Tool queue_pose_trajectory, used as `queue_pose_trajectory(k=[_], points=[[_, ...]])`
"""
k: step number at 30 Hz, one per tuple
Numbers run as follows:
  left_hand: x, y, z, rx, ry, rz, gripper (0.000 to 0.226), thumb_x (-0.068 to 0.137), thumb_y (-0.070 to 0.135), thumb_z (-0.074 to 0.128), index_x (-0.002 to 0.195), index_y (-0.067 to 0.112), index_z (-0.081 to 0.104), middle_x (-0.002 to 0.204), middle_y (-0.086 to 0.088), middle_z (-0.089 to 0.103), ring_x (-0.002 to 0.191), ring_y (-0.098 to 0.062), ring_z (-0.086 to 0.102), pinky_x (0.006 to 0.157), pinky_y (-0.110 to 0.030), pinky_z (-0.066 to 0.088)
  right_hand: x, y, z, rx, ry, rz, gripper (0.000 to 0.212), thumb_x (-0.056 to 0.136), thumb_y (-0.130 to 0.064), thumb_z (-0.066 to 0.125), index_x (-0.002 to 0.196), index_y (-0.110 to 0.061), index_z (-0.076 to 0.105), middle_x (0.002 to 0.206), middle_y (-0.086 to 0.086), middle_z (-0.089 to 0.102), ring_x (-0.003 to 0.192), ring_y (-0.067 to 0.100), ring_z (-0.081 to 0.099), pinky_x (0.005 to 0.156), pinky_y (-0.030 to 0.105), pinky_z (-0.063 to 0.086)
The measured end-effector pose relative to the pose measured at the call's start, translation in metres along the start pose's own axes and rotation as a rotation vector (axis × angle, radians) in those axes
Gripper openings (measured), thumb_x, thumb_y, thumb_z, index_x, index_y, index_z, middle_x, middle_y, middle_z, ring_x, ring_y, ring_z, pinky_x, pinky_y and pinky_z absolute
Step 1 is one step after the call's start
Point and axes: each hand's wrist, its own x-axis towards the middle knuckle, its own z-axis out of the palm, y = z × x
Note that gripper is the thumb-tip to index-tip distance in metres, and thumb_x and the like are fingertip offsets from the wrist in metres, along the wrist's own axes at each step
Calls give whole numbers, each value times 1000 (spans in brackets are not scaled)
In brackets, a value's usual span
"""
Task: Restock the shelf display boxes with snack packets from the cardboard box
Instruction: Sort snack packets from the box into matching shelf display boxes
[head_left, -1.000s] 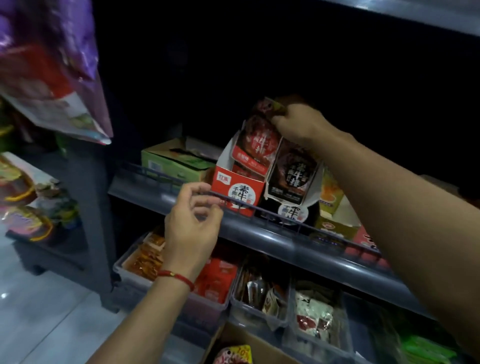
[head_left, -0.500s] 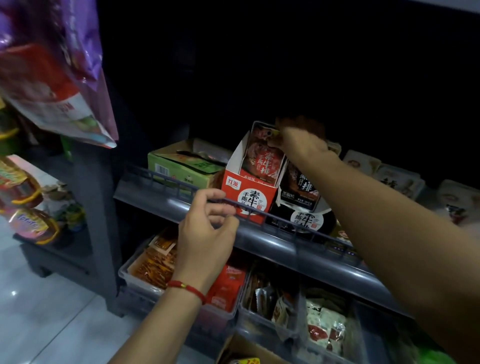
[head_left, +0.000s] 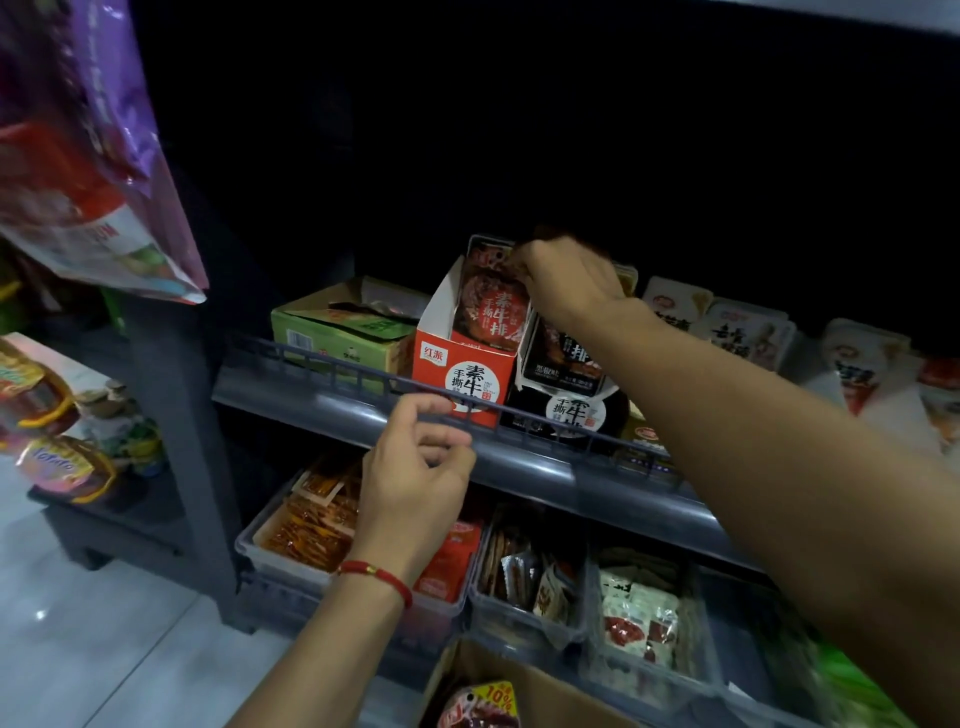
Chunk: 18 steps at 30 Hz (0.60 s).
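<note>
The right hand (head_left: 569, 283) reaches over the shelf rail (head_left: 545, 415), fingers curled on the top edge of a red snack packet (head_left: 491, 306) that stands upright in the red display box (head_left: 465, 376); holding it by the top likely lets the packet slide down behind the box's low front. The left hand (head_left: 415, 467) hovers just in front of the rail with fingers loosely curled and nothing in them, probably ready to steady the box. Just beside the red box stands a black display box (head_left: 569, 410) with dark packets, and to the left a green box (head_left: 337, 332): three display boxes in this stretch of shelf. Below, four clear bins (head_left: 524, 613) hold other snacks. At the bottom edge the cardboard box (head_left: 524, 686) is open, one packet showing inside it.
</note>
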Motion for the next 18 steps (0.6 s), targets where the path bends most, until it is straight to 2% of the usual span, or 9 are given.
queue_pose_trajectory(k=[4,6,8,10,12,15,18], points=[[-3,0,-4,118,-98,29,23,90,12,66,101,32,61,89,5,72,76,-4,65,70,-28,58,-21,-1,-25,59,174,-106,27,97,-12,54,121,-15,66,114,10,64,100,32,63,71,36,47],[-10,-7,-7,284,-255,38,21,90,16,65,100,33,62,87,8,71,70,0,63,70,-28,57,-55,-2,-42,167,258,-191,29,93,-13,51,116,-16,68,112,6,64,101,32,62,74,41,53],[-20,-18,-11,557,-504,76,20,90,25,66,108,35,62,91,12,72,79,1,66,78,-29,58,-107,-2,-51,261,255,-233,27,88,-17,49,107,-18,69,104,4,66,93,30,64,72,42,54],[-37,-28,-11,812,-839,115,26,93,32,62,119,35,61,98,14,71,83,1,64,78,-23,54,-172,-1,-47,355,129,-235,24,88,-21,49,102,-19,68,98,1,68,86,24,65,72,41,55],[-59,-38,-9,935,-1131,107,34,96,35,59,130,38,57,110,13,68,94,-1,62,83,-20,50,-239,-5,-31,433,-87,-188,25,89,-27,47,101,-24,68,97,-5,69,84,18,66,72,40,56],[-86,-51,2,1111,-1311,31,39,98,38,57,136,31,54,128,-3,59,106,-22,61,90,-30,51,-325,-10,14,443,-504,-69,26,94,-30,45,109,-32,67,102,-8,70,81,10,65,72,36,57],[-101,-62,15,1162,-1401,-31,40,102,37,56,139,21,54,138,-7,58,121,-26,57,97,-32,49,-388,-15,54,462,-735,-14,22,98,-25,52,113,-31,65,105,-8,71,85,10,64,70,27,50]])
